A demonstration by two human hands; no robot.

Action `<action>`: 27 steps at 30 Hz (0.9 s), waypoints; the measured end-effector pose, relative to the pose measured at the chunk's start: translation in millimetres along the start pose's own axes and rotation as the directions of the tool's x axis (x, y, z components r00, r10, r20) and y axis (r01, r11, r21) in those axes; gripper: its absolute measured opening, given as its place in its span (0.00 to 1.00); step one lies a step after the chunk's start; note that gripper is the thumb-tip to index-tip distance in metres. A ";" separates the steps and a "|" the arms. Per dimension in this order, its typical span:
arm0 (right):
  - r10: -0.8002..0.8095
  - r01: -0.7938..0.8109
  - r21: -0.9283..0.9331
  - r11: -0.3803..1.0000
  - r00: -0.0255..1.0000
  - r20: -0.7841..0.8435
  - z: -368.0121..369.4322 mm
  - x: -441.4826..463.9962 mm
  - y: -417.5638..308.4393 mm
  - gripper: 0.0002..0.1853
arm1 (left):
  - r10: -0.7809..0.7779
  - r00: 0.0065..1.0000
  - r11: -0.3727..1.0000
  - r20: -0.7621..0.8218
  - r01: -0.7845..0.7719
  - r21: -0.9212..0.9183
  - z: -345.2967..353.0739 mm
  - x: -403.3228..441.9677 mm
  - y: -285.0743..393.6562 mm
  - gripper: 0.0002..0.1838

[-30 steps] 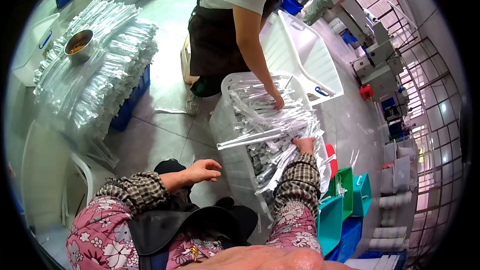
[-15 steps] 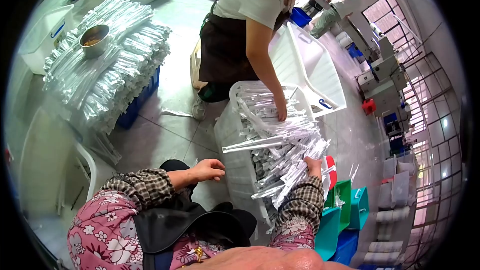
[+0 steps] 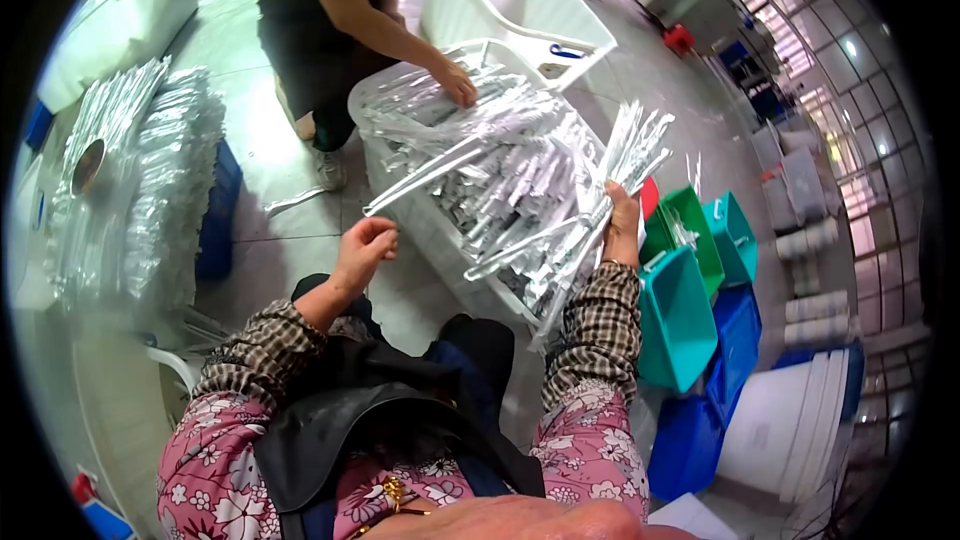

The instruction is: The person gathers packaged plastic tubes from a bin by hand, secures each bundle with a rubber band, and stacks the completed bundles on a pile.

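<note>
By the tub (image 3: 425, 235), the right hand (image 3: 621, 225) grips strips (image 3: 634, 143) (glossy, slender).

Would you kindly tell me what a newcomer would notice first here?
The eye would probably fall first on the pale bin heaped with silvery strips in the middle, where the right hand grips a bunch. A stack of shiny strips stands at the left, while teal bins and a green one brighten the right.
</note>
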State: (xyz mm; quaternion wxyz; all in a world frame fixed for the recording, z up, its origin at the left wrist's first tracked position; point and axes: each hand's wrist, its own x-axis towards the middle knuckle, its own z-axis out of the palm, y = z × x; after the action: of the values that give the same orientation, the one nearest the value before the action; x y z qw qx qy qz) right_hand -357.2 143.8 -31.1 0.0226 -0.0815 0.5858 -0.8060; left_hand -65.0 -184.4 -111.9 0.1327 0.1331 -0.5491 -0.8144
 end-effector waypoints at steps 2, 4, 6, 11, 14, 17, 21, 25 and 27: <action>0.016 -0.016 0.014 1.000 1.000 -0.023 -8.7 12.6 0.7 0.24 | 0.079 0.993 0.995 0.089 -0.083 0.053 34.6 3.7 37.5 0.13; -0.022 0.023 0.013 1.000 0.997 -0.074 -0.7 19.8 2.2 0.23 | 0.048 0.981 0.999 0.185 -0.046 -0.013 96.3 19.9 66.4 0.18; -0.206 0.206 -0.016 0.978 0.971 -0.118 20.0 11.0 2.7 0.29 | -0.095 0.961 0.995 0.259 0.085 0.048 117.9 34.3 63.3 0.21; -0.152 0.145 -0.085 0.986 0.984 -0.089 3.7 23.1 43.7 0.32 | -0.152 0.966 0.979 0.210 0.118 0.163 134.8 46.4 38.9 0.26; 0.053 -0.069 -0.239 0.969 0.996 -0.072 17.9 5.0 36.8 0.33 | -0.144 0.969 0.956 0.203 0.083 0.283 140.1 64.6 35.7 0.32; 0.076 -0.103 -0.472 0.875 0.994 -0.076 15.1 17.8 61.1 0.35 | -0.201 0.952 0.940 0.230 0.122 0.318 165.8 92.8 41.0 0.34; 0.124 -0.204 -0.586 0.784 0.977 -0.174 32.4 25.1 77.8 0.39 | -0.151 0.963 0.884 0.222 0.030 0.467 178.3 158.7 -13.5 0.29; 0.217 -0.247 -0.461 0.852 0.969 -0.118 59.0 -1.0 37.5 0.39 | -0.010 0.865 0.662 0.502 -0.371 0.651 184.9 211.1 -58.4 0.28; 0.232 -0.209 -0.362 0.909 0.972 0.021 32.9 15.6 63.9 0.37 | -0.130 0.898 0.786 0.420 -0.165 0.596 199.3 205.0 -45.3 0.31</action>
State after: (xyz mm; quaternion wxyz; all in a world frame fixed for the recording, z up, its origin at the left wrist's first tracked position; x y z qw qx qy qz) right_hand -371.1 90.8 -80.1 0.1169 -0.0432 0.7267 -0.6755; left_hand -330.9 -71.1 -96.5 -0.0375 -0.0232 -0.8014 -0.5966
